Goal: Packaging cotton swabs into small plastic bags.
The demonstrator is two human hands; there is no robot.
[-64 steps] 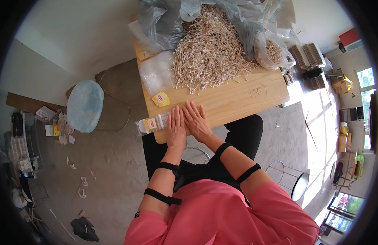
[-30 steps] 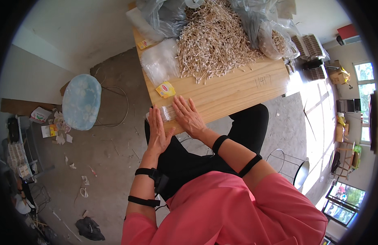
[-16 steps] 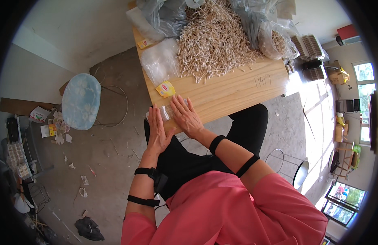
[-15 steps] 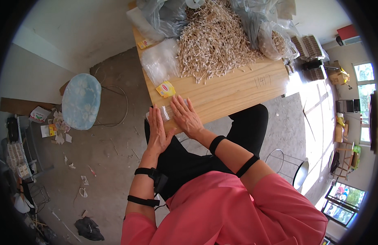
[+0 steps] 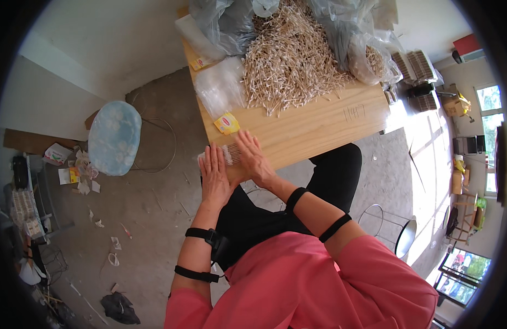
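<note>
The wooden surface ends near the cotton swabs; left hand and right hand flank them, fingers flat, ungripping; I judge uneven pressure could spill some.

Head view: left fisheye of a side-by-side pair, worn on the person's head. Faces steeply down and forward; picture upright, unmirrored. Pink top fills the lower middle, near the lens; left hand and right hand lie farther off, by the near-left corner of the worktop. Near-right corner also in field. Straight edges bow toward the dark rim.
</note>
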